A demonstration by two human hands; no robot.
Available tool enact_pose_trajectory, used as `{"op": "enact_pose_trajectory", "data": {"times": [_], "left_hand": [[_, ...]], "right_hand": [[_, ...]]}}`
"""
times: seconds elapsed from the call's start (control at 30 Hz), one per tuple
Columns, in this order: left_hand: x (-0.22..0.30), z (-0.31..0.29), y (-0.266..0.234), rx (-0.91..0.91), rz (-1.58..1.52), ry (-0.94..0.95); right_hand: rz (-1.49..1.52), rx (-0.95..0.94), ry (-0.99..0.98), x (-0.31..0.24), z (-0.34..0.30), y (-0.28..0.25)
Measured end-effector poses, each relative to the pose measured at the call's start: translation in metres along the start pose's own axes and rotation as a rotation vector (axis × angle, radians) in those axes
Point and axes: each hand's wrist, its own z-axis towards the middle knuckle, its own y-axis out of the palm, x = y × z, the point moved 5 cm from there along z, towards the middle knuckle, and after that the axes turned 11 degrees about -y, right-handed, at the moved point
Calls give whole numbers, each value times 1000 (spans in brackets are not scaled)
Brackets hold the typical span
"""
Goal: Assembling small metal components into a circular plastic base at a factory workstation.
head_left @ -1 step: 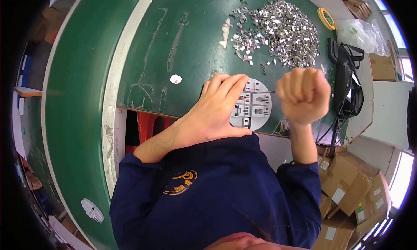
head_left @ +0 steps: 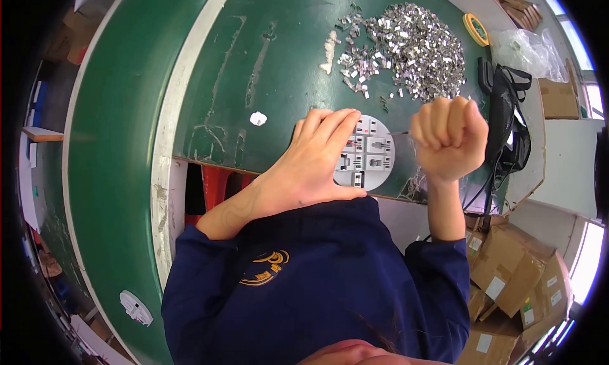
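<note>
Grey disc: centre of frame; round, no long axis; slotted blocks on its face. Left hand: nearer, touching its left side, thumb and fingers spread. Right hand: just right, closed round thin dark shaft pointing left; disc contact unclear.

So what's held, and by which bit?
Left hand holds a grey disc by its left side; right hand, a thin rod by its hidden end.
</note>
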Motion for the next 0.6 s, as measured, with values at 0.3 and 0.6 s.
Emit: {"op": "enact_pose_trajectory", "data": {"times": [0.3,0.6], "left_hand": [[-47,-5,-122,502,162,-616],[-132,12,-225,623,673,-1214]], "right_hand": [[-155,151,-37,-34,5,-38],[-584,39,142,-38,2,-53]]}}
